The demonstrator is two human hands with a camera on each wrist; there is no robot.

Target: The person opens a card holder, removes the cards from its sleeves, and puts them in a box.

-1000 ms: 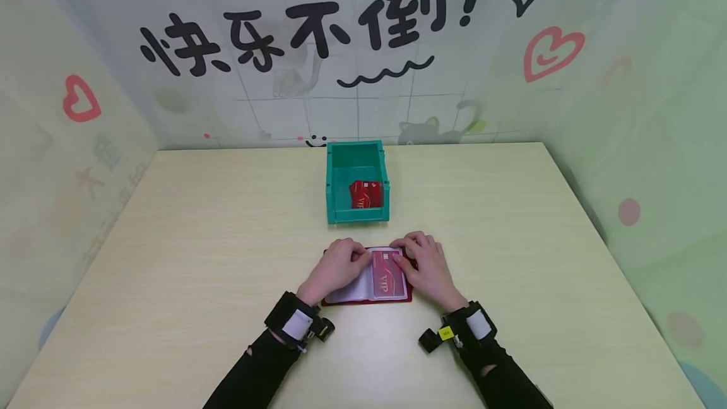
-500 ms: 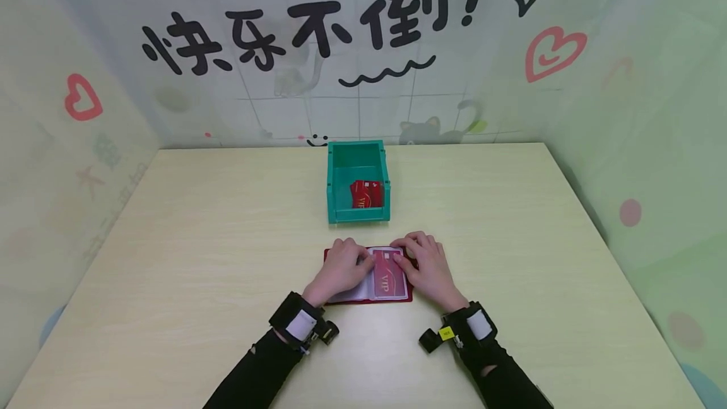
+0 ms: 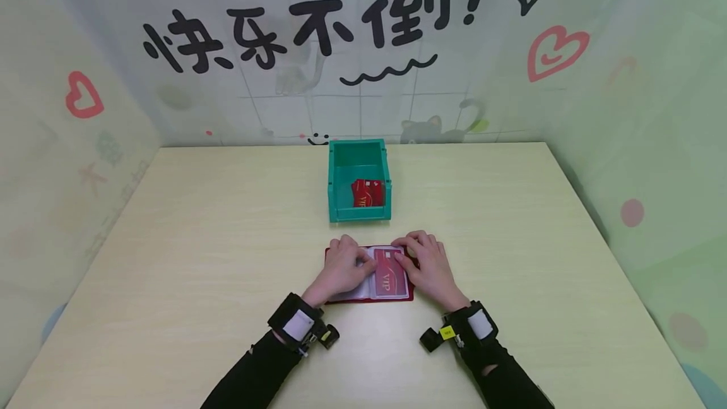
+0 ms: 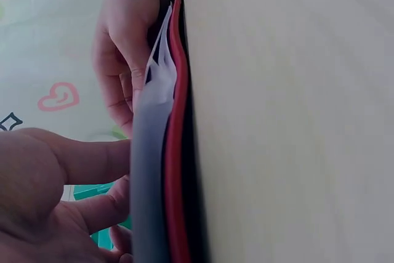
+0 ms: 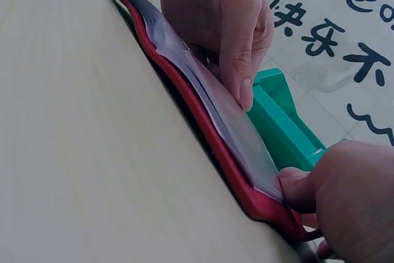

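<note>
An opened red card holder point(image 3: 363, 301) with clear plastic pages lies on the table. On its right-hand page is a pink-red VIP card point(image 3: 387, 273), seen in the head view. My left hand point(image 3: 342, 267) is over the left page, thumb and fingertips touching the plastic by the card's left edge. In the right wrist view the thumb of this left hand point(image 5: 228, 35) points down onto the clear page point(image 5: 237, 130). At the right edge, my right hand point(image 3: 430, 267) grips the holder, its thumb point(image 5: 298, 188) on the page corner and fingers round the cover.
Behind the holder stands a teal bin point(image 3: 358, 214) with several red cards point(image 3: 368, 193) in its near end. The pale wooden table point(image 3: 199, 257) meets a printed backdrop point(image 3: 284, 112) at its back and sides.
My left hand has shifted slightly right, towards the card's left edge, and stayed there. The right hand keeps its grip on the holder's right edge.
</note>
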